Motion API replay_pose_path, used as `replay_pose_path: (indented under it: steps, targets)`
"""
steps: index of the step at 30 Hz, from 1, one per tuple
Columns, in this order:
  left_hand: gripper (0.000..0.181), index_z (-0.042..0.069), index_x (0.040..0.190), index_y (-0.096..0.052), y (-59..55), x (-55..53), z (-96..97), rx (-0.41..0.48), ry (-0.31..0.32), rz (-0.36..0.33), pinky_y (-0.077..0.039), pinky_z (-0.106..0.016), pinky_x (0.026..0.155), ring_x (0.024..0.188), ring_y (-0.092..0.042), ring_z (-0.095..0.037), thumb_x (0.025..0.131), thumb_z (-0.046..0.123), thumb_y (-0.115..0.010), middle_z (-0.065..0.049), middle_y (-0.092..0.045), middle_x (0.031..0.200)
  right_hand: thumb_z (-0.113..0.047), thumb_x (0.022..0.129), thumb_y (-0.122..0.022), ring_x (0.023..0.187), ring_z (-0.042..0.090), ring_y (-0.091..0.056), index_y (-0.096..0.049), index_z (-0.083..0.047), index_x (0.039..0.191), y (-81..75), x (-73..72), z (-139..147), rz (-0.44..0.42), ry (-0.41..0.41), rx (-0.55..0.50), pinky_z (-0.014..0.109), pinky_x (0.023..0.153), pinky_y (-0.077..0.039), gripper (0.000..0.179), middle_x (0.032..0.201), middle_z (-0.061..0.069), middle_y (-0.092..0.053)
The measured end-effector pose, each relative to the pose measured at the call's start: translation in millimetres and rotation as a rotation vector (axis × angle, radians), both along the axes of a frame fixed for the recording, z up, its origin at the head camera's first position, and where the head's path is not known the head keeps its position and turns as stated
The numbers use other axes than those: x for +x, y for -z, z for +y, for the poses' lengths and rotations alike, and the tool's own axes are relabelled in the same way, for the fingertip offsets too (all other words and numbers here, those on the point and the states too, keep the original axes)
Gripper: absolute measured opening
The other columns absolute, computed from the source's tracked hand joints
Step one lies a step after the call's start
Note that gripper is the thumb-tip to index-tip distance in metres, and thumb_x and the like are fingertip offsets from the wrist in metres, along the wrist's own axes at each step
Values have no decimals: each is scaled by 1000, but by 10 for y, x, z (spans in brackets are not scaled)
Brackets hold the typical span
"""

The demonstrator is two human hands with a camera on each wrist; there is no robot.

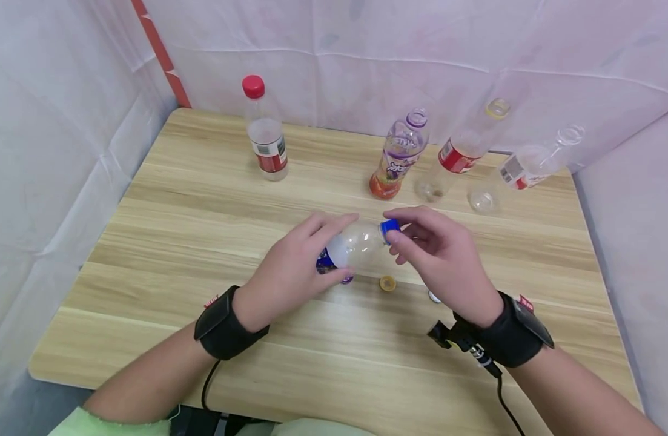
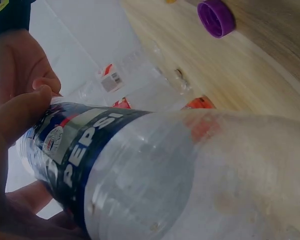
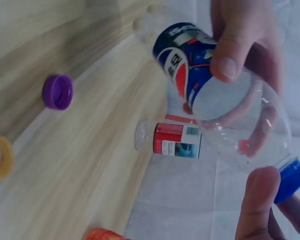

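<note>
A clear plastic Pepsi bottle (image 1: 363, 241) with a dark blue label (image 3: 186, 60) lies tilted above the table, its neck toward the right. Around its label curl the thumb and fingers of my left hand (image 1: 295, 266). My right hand (image 1: 439, 251) pinches the blue cap (image 3: 291, 179) on the bottle's mouth between thumb and fingers. Beneath the bottle, a purple cap (image 3: 57, 92) rests on the wood beside a yellow cap (image 1: 387, 283). A white cap (image 1: 433, 297) is partly hidden by my right hand.
At the back left stands a red-capped bottle (image 1: 268, 142). An uncapped purple-labelled bottle (image 1: 399, 154) and two uncapped clear bottles, one red-labelled (image 1: 458, 156) and one farther right (image 1: 521, 166), stand at the back right. White sheeting (image 1: 366, 60) hangs behind the wooden table (image 1: 175, 242).
</note>
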State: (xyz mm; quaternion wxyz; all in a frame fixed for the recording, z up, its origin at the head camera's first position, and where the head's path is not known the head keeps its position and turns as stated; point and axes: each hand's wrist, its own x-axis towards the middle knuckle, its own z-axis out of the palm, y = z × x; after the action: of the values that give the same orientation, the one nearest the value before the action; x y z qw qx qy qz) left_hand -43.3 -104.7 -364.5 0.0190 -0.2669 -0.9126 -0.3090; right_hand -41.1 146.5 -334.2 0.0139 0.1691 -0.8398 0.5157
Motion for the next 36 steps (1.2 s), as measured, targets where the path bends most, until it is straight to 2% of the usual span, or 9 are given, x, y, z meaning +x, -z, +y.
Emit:
replay_pose_path:
  steps: [3,5,14,20,23,26,29,32,36]
  targets:
    - [83,27,158,-48,34,19,0,-16,8,37,-61,-32,90,104,-61,-14,86,43,-86,-2,-60,125,-8,97,-74,71,14,-65,-75,-15,122,3,2,-28,51,1,66,21,62,-56,26,95,0,-70]
    - [82,27,157,-48,51,24,-3,-9,14,31,-61,-32,90,103,-62,-14,86,42,-86,-2,-62,125,-7,95,-75,72,14,-63,-77,-15,117,11,0,-33,71,1,83,21,61,-55,24,95,-2,-69]
    - [77,31,154,-53,10,4,-47,48,54,-107,-61,-37,92,114,-67,-18,85,39,-88,-4,-68,133,7,87,-79,80,11,-64,-78,-9,110,43,20,-17,187,-82,42,19,69,-59,28,101,-2,-72]
    - [78,36,153,-53,-7,-51,-128,112,129,-249,-58,-36,95,118,-65,-13,84,37,-90,0,-67,138,16,79,-81,95,10,-69,-78,-6,112,37,2,28,313,-194,61,19,88,-59,40,108,0,-73]
    - [79,36,153,-52,-9,-58,-150,123,138,-293,-57,-37,96,119,-64,-13,84,37,-90,0,-67,139,16,78,-82,100,10,-69,-77,-6,114,28,-22,51,330,-242,86,19,91,-58,43,112,1,-73]
    - [78,35,154,-52,-9,-42,-132,88,113,-279,-59,-38,96,117,-64,-16,85,40,-88,-1,-66,138,12,82,-81,102,9,-69,-75,-8,119,18,-33,69,277,-233,116,19,90,-59,42,116,1,-73]
    - [79,34,155,-51,-4,-15,-92,24,65,-218,-60,-39,94,112,-65,-18,86,42,-87,-3,-65,134,2,90,-78,95,8,-71,-71,-11,129,9,-25,67,170,-161,147,18,85,-59,42,117,2,-73]
    - [79,33,156,-51,3,10,-59,-38,29,-118,-61,-35,90,106,-65,-17,86,45,-86,-3,-65,127,-11,98,-73,78,9,-72,-69,-14,133,-2,-21,55,59,-76,193,19,74,-60,35,105,2,-75]
    - [79,29,155,-52,13,24,-42,-84,17,-12,-60,-32,86,102,-64,-16,85,46,-86,-3,-65,122,-22,101,-72,64,11,-68,-73,-15,121,-8,-34,30,-9,-32,222,23,63,-56,21,83,-1,-74]
